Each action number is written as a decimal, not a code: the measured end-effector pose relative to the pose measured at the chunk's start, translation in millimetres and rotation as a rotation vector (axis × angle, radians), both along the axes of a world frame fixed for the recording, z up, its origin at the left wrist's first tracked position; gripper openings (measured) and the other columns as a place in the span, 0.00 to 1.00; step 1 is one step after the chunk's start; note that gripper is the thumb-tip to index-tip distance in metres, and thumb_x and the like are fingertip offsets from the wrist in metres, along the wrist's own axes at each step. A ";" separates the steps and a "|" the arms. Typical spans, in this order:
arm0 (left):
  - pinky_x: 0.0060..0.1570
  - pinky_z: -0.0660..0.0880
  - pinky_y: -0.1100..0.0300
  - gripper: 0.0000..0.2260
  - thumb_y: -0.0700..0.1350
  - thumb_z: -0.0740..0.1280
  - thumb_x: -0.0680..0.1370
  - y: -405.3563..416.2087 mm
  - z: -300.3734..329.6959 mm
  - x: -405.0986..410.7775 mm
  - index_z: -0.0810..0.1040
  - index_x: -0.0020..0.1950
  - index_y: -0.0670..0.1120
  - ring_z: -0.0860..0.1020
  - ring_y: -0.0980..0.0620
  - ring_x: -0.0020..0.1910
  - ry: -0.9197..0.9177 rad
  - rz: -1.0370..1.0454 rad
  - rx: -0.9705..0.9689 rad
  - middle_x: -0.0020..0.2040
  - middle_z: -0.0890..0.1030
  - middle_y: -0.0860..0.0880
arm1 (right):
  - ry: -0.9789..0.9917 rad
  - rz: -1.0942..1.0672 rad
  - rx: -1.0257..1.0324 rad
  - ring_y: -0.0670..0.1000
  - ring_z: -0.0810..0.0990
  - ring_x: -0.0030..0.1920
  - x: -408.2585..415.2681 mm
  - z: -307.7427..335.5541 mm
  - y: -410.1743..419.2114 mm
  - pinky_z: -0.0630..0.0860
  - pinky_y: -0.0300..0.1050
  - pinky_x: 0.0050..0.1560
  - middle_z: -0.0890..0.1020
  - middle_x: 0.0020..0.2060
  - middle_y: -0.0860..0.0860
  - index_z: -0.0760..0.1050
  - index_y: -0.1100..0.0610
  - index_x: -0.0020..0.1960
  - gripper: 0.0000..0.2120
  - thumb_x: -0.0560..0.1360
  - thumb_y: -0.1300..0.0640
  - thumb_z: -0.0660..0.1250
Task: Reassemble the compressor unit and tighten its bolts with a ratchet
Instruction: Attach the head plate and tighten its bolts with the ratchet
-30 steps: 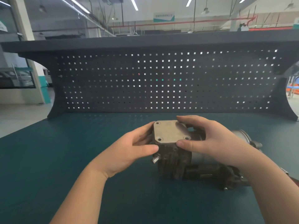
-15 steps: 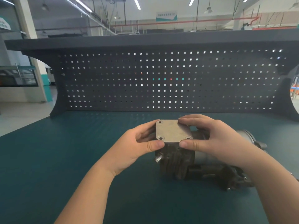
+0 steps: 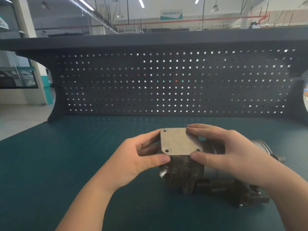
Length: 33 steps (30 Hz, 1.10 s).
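Compressor (image 3: 188,177) lies on the green bench (image 3: 66,164) under our hands, its dark finned block toward us and its round grey housing running off behind our right hand (image 3: 231,155). On top of the block sits the square metal plate (image 3: 178,142), and both hands hold it. Our left hand (image 3: 133,160) pinches the plate's left edge, thumb pressed at the near left corner and fingers curled round the far left corner. Our right hand pinches the right edge the same way, thumb against the near right corner and fingers laid over the far right corner, covering it. Between the two grips the plate's top face shows bare, with three bolt holes in sight: one just inside the left fingers, one just above the left thumb and one just above the right thumb. Whether the plate is fully seated on the block or held slightly off it we cannot tell. Just below the left thumb a short silver stub (image 3: 162,173) sticks out of the block's left side. Beyond our fingertips, well apart from the plate, stands the dark pegboard (image 3: 166,84) at the back of the bench.
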<state>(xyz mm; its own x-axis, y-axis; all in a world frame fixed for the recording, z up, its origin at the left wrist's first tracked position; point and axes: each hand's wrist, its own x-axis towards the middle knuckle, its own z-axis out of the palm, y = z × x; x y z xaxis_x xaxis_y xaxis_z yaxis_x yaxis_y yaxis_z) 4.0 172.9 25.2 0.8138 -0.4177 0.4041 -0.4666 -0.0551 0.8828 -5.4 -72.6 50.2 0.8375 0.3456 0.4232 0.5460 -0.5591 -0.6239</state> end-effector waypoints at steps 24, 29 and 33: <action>0.51 0.74 0.71 0.28 0.46 0.76 0.67 -3.4 -1.3 -1.1 0.73 0.64 0.58 0.78 0.63 0.59 0.094 0.069 0.027 0.61 0.79 0.65 | 0.007 0.010 0.006 0.31 0.68 0.65 -8.3 -0.2 -1.5 0.66 0.31 0.65 0.68 0.63 0.25 0.54 0.27 0.71 0.40 0.68 0.46 0.72; 0.56 0.76 0.62 0.32 0.53 0.78 0.63 -4.4 -1.5 -0.1 0.73 0.66 0.55 0.78 0.58 0.61 0.059 0.114 0.042 0.63 0.79 0.60 | -0.011 -0.001 0.061 0.34 0.70 0.64 -12.8 3.2 3.7 0.67 0.33 0.63 0.72 0.58 0.29 0.51 0.30 0.72 0.51 0.55 0.23 0.69; 0.61 0.72 0.59 0.34 0.59 0.77 0.59 -5.7 -0.9 -1.6 0.73 0.64 0.60 0.78 0.60 0.61 -0.011 0.185 0.106 0.63 0.79 0.61 | -0.101 -0.075 -0.069 0.36 0.73 0.59 -14.4 1.9 16.8 0.70 0.45 0.62 0.66 0.57 0.24 0.49 0.25 0.68 0.51 0.49 0.15 0.60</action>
